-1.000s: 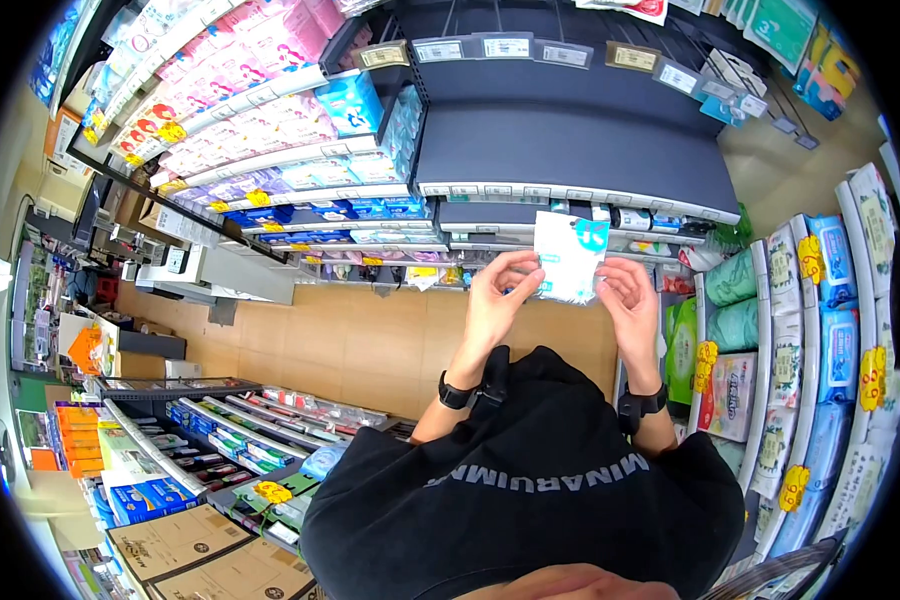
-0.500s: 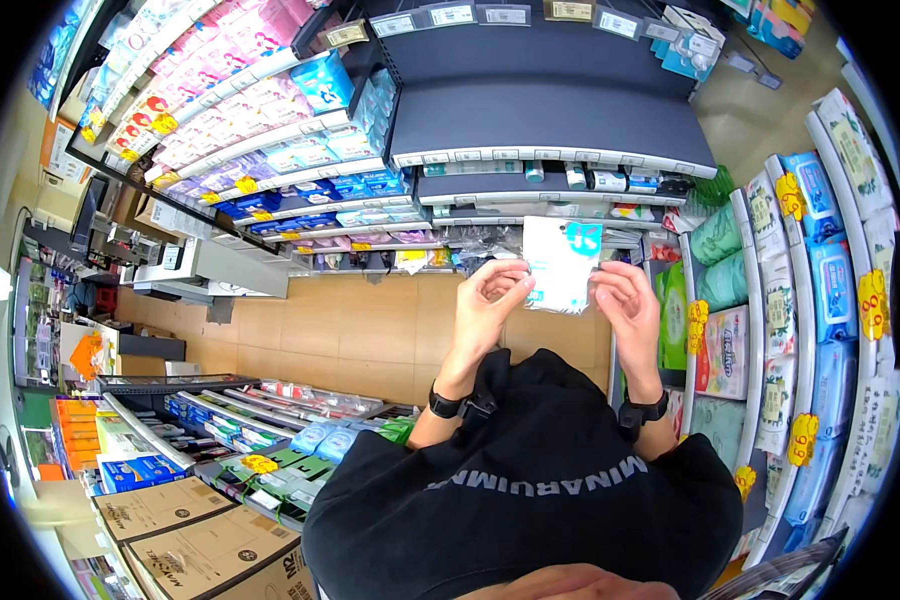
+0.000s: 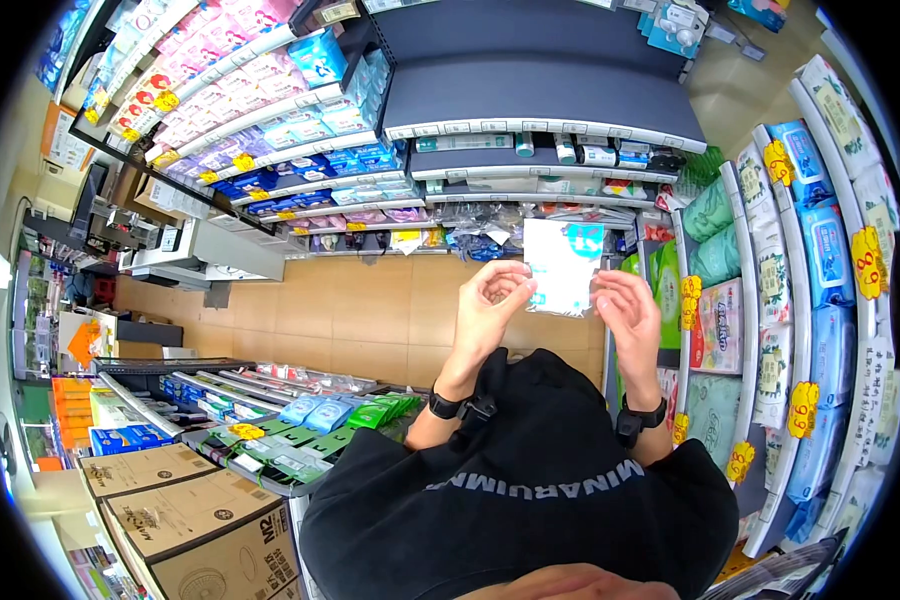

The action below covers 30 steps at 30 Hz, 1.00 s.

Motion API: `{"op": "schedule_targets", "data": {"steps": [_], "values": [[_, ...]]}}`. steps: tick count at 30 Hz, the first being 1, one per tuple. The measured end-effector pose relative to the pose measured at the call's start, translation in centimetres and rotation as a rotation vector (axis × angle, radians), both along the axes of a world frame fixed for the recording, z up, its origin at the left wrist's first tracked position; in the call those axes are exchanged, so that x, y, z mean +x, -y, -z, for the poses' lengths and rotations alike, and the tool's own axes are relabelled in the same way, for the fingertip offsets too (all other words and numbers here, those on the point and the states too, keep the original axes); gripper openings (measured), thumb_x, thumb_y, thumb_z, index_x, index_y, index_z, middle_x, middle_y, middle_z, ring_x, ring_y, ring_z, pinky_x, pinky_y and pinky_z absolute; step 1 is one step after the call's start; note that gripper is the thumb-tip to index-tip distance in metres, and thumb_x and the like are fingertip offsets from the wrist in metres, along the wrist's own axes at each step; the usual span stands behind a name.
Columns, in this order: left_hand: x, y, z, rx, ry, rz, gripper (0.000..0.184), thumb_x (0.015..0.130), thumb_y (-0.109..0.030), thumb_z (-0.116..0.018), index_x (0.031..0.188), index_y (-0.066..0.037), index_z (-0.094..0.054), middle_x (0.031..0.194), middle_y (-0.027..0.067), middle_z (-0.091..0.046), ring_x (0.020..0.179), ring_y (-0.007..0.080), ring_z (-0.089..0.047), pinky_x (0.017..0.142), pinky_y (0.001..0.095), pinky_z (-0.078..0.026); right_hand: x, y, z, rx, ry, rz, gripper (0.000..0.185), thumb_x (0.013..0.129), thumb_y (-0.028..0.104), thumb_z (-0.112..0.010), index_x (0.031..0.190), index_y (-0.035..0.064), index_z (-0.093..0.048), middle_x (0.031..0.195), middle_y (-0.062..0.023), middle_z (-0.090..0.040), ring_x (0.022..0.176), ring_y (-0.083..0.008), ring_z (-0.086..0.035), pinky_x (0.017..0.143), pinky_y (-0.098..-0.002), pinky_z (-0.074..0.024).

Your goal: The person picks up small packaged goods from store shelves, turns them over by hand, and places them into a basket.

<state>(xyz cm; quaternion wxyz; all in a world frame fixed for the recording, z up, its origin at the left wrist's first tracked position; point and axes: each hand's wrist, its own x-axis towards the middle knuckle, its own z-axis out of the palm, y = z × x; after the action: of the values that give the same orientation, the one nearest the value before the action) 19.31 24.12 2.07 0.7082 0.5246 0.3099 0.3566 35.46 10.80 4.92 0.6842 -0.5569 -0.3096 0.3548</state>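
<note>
A flat white packet with blue print (image 3: 562,262) is held up in front of my chest, its face glaring in the light. My left hand (image 3: 494,302) pinches its lower left edge between thumb and curled fingers. On the opposite side, the bent fingers and thumb of my right hand (image 3: 632,312) close on the lower right edge. The small print on the packet is too bright to read.
Ahead stands a dark shelf unit (image 3: 530,95) with bottles on a lower level. Pink packs (image 3: 270,75) fill shelves at left. Wipes packs (image 3: 832,270) line the right side. Cardboard boxes (image 3: 185,525) and a low display shelf (image 3: 280,458) stand at lower left.
The view has shifted slightly, so the shelves ahead sit higher and the cardboard boxes show more. Both hands keep their hold on the packet, which has barely moved and now looks brighter.
</note>
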Motion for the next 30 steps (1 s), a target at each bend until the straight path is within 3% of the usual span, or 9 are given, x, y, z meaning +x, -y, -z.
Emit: {"op": "schedule_targets", "data": {"steps": [9,22,30], "values": [[-0.6,1.7,-0.3,0.009,-0.016,0.037,0.024,0.085,0.001,-0.074,0.106,0.003,-0.064,0.089,0.0009,-0.066,0.078,0.0039,-0.060,0.071,0.0170,-0.048,-0.6,2.4,0.8,0.011,0.008,0.011,0.022,0.092,0.002,-0.062,0.113,-0.0025,-0.060,0.119,-0.0110,-0.063,0.102,-0.0139,-0.062,0.086,-0.0258,-0.0483],[-1.7,1.8,-0.4,0.060,-0.002,0.112,0.031,0.084,0.001,-0.074,0.112,0.002,-0.060,0.089,0.0021,-0.065,0.080,0.0052,-0.060,0.074,0.0183,-0.049,-1.7,2.9,1.0,0.024,-0.001,0.055,0.027,0.089,-0.004,-0.063,0.116,-0.0013,-0.059,0.114,-0.0067,-0.063,0.099,-0.0105,-0.060,0.088,-0.0239,-0.0478],[-3.0,1.7,0.1,-0.048,0.067,0.124,0.023,0.093,-0.003,-0.064,0.114,0.002,-0.057,0.095,0.0080,-0.066,0.086,0.0125,-0.062,0.080,0.0272,-0.050,-2.3,2.6,2.1,0.010,-0.008,0.038,0.026,0.089,-0.004,-0.064,0.114,-0.0012,-0.059,0.113,-0.0059,-0.063,0.101,-0.0102,-0.059,0.091,-0.0244,-0.0477]]}}
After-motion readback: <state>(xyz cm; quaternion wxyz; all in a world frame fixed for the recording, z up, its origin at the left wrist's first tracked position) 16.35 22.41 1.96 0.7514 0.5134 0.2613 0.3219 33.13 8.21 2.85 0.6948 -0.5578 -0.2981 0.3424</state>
